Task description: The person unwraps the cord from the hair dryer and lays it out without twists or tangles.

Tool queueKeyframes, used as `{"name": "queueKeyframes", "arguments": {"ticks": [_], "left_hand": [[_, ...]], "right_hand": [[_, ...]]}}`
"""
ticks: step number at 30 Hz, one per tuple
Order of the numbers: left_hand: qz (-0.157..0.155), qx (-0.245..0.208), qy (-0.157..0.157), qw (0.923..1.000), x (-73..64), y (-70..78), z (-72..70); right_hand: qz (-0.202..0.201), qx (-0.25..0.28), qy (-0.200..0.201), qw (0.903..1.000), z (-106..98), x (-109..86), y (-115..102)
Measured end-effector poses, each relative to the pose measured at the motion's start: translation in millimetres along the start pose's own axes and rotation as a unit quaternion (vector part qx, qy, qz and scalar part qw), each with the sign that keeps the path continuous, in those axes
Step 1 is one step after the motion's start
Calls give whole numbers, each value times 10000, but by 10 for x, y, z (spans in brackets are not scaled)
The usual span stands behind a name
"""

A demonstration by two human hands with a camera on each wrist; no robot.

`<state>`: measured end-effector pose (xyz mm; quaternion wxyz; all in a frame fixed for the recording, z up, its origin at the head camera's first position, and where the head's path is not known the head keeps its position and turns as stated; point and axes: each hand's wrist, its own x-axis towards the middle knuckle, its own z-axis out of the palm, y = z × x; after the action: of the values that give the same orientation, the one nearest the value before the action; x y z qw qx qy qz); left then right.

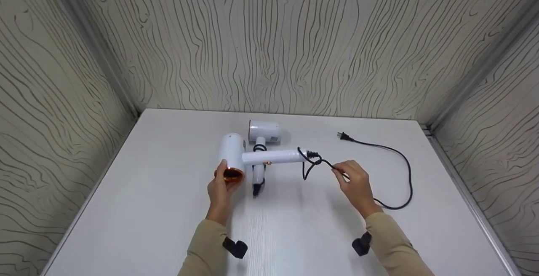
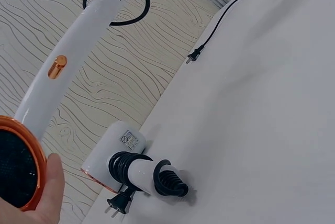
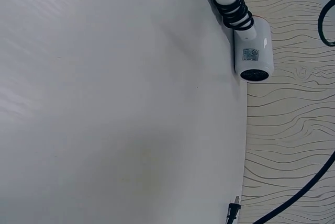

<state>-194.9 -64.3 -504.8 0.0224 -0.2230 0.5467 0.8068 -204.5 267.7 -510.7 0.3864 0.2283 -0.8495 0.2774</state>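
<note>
My left hand (image 1: 221,189) grips the barrel of a white hair dryer (image 1: 269,156) by its orange-rimmed end, holding it above the table with the handle pointing right. An orange switch (image 2: 57,67) shows on that handle. From the handle's end runs a black cord (image 1: 410,175), looped near the strain relief. Between thumb and fingers my right hand (image 1: 355,185) pinches this cord a short way from the loop. Its far stretch curves over the table to a two-pin plug (image 1: 344,136). In the right wrist view the right hand is out of sight.
A second white hair dryer (image 1: 265,131) lies behind and partly under the held one, its cord (image 2: 125,167) wound around the handle and its plug (image 2: 120,201) hanging beside it. The white table (image 1: 156,208) is bounded by wood-patterned panels (image 1: 269,44) at the back and sides.
</note>
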Motion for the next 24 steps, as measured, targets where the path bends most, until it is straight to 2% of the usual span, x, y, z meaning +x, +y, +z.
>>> {"name": "queueKeyframes", "arguments": {"ticks": [9,19,24], "left_hand": [[-22,-148,-15,9999,-7,6,-2],[75,-185,-98,9998,-14,-13,-6],[119,-200,-171,9996,-9,-20,-6]], "right_hand": [[-300,-207,-450,9983,58,-131,6],[-359,-912,-973,9904,129,-291,44],[-248,-1043,-1414,9841,171,-434,109]]}}
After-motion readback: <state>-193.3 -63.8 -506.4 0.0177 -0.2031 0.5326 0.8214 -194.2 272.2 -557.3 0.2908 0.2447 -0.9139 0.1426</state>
